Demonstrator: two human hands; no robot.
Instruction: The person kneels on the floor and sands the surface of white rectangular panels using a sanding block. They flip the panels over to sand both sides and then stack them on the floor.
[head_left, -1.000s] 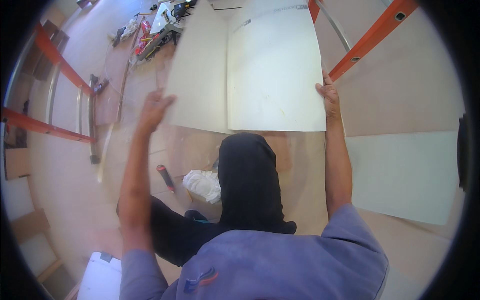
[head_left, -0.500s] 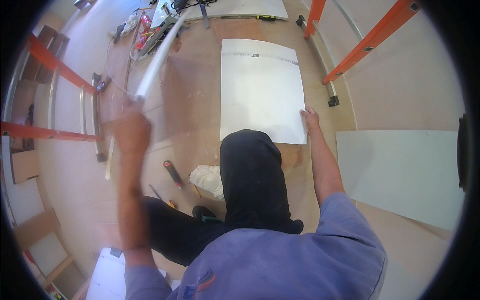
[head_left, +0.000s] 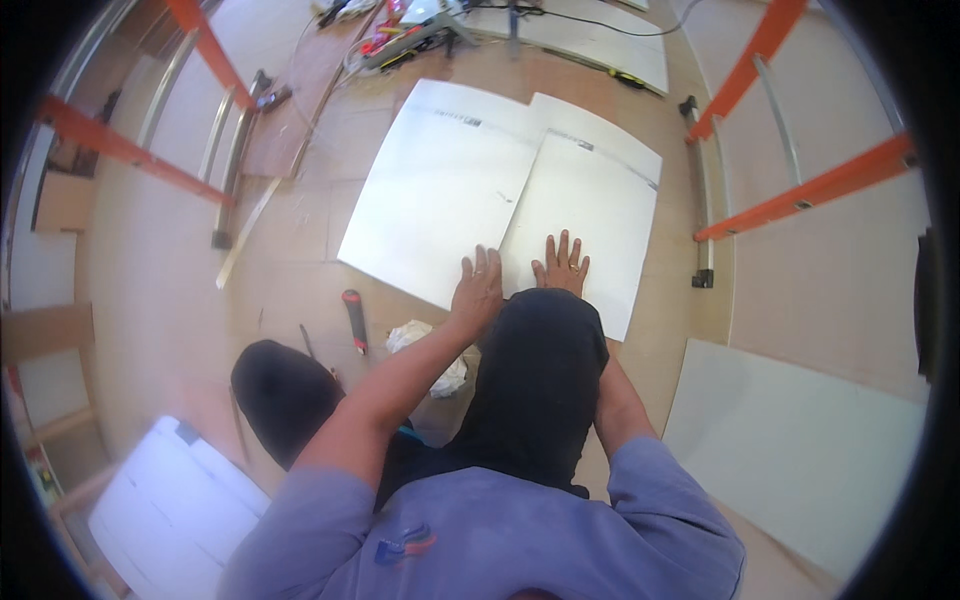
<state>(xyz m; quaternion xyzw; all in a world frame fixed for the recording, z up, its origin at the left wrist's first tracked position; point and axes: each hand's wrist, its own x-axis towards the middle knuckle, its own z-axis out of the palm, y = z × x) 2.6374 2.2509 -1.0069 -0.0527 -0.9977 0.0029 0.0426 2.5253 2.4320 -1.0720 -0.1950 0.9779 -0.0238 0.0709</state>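
Two white panels lie side by side on the floor in front of my knees. The left panel [head_left: 425, 185] is turned slightly, and its right edge meets or overlaps the right panel [head_left: 595, 200]; I cannot tell which. My left hand [head_left: 478, 288] rests on the left panel's near corner by the seam, fingers stretched forward. On the right panel my right hand [head_left: 563, 267] lies flat with its fingers spread, partly hidden by my knee. Neither hand grips anything. A black and red handled tool [head_left: 354, 322] and a crumpled white cloth [head_left: 435, 365] are left of my knee.
Orange ladder legs stand at the left [head_left: 135, 150] and right [head_left: 800, 205]. Tools and a cable [head_left: 620, 32] lie around a white board [head_left: 560, 55] at the far side. Another pale board [head_left: 790, 440] lies at right; a thin strip [head_left: 248, 232] lies left.
The panel that my left hand held raised on edge now lies flat beside the other one. My left hand has come down onto it, and my right hand has moved from the edge onto the surface.
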